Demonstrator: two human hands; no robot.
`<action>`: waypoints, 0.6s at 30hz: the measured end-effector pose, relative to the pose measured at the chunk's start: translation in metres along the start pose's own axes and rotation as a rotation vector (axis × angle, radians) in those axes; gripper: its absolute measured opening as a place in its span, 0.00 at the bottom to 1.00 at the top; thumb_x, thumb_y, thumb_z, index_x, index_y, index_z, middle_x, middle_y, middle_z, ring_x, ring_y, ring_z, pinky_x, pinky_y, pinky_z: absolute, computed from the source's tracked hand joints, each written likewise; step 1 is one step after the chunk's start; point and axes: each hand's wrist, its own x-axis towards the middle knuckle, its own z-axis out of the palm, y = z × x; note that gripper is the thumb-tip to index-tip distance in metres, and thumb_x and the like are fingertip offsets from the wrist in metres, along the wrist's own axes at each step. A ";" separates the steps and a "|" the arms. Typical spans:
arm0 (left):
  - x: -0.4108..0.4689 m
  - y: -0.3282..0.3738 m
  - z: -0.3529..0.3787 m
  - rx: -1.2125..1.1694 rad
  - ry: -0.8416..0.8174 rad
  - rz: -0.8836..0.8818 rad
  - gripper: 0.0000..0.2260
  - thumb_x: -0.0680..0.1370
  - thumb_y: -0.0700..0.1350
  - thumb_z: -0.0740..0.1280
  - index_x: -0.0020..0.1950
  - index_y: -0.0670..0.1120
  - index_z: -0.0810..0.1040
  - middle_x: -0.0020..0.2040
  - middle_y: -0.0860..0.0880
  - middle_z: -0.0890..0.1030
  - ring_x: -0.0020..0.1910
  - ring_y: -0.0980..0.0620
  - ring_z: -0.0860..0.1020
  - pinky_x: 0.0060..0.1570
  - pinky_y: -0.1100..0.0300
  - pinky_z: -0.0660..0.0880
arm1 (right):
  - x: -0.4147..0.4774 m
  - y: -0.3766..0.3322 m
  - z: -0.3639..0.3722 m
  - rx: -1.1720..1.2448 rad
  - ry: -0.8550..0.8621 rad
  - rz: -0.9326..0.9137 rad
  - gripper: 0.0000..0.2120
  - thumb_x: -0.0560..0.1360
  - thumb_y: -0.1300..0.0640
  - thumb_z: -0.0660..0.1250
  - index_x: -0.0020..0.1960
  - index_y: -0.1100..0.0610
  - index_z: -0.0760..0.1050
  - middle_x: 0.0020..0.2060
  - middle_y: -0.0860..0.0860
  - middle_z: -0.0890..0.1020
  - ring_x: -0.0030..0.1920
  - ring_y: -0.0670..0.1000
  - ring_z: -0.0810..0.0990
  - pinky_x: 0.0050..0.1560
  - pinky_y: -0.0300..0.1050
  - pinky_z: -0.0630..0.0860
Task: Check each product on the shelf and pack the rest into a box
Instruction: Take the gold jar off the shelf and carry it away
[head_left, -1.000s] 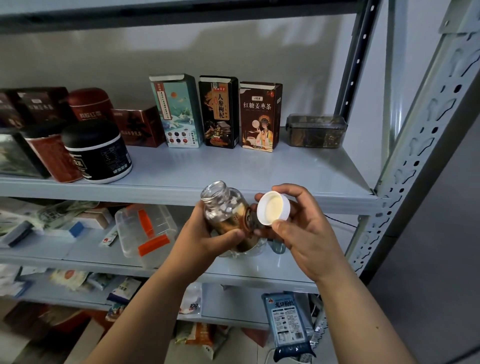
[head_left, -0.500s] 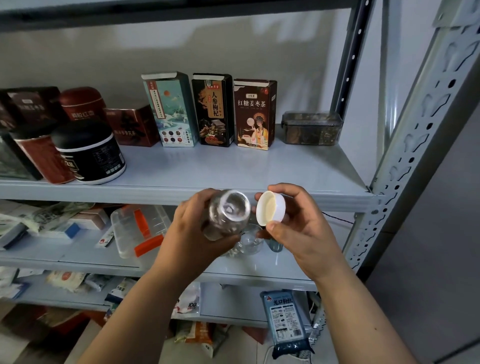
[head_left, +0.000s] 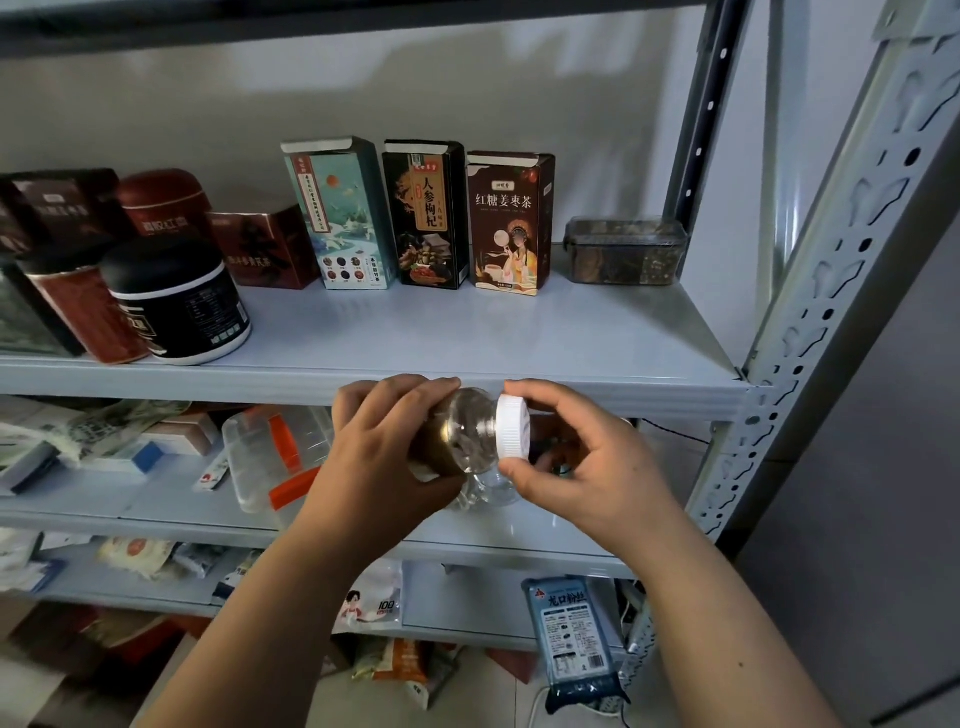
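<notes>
My left hand (head_left: 384, 457) grips a small clear glass jar (head_left: 462, 434) with a gold label, tipped on its side with its mouth toward the right. My right hand (head_left: 582, 462) pinches the white ribbed cap (head_left: 511, 427) and holds it against the jar's mouth. Both hands are in front of the edge of the upper shelf (head_left: 519, 338). On that shelf stand three upright tea boxes: a teal one (head_left: 343, 213), a black one (head_left: 428, 213) and a brown one (head_left: 509, 223).
A clear tub of dried goods (head_left: 623, 250) sits at the shelf's right end. A black jar (head_left: 179, 301), red tins and dark boxes crowd the left. Lower shelves hold a clear container with orange clips (head_left: 275, 457) and packets; a blue packet (head_left: 569, 634) hangs low right. The metal upright (head_left: 810, 312) stands at right.
The jar turned from mouth-up to lying sideways, and my right hand brought the cap from beside it onto the jar's mouth.
</notes>
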 end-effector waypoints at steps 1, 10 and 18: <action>0.001 -0.001 -0.001 0.013 -0.006 0.010 0.37 0.61 0.45 0.84 0.69 0.48 0.78 0.62 0.53 0.76 0.61 0.46 0.68 0.65 0.73 0.56 | 0.000 0.000 -0.001 -0.017 -0.001 -0.003 0.29 0.72 0.62 0.79 0.64 0.37 0.76 0.52 0.33 0.81 0.46 0.38 0.81 0.44 0.30 0.76; 0.011 0.002 -0.016 0.050 -0.153 0.006 0.37 0.65 0.46 0.82 0.73 0.51 0.75 0.63 0.52 0.74 0.61 0.46 0.73 0.55 0.53 0.71 | 0.008 0.008 -0.003 -0.125 -0.048 -0.085 0.31 0.72 0.64 0.79 0.63 0.33 0.74 0.54 0.29 0.79 0.51 0.35 0.81 0.49 0.25 0.74; 0.011 0.004 -0.012 0.042 -0.186 0.009 0.36 0.66 0.49 0.80 0.73 0.52 0.74 0.63 0.53 0.74 0.61 0.46 0.74 0.56 0.53 0.73 | 0.016 0.020 0.000 -0.196 0.016 0.025 0.22 0.71 0.25 0.65 0.46 0.44 0.78 0.36 0.44 0.82 0.36 0.48 0.82 0.40 0.54 0.81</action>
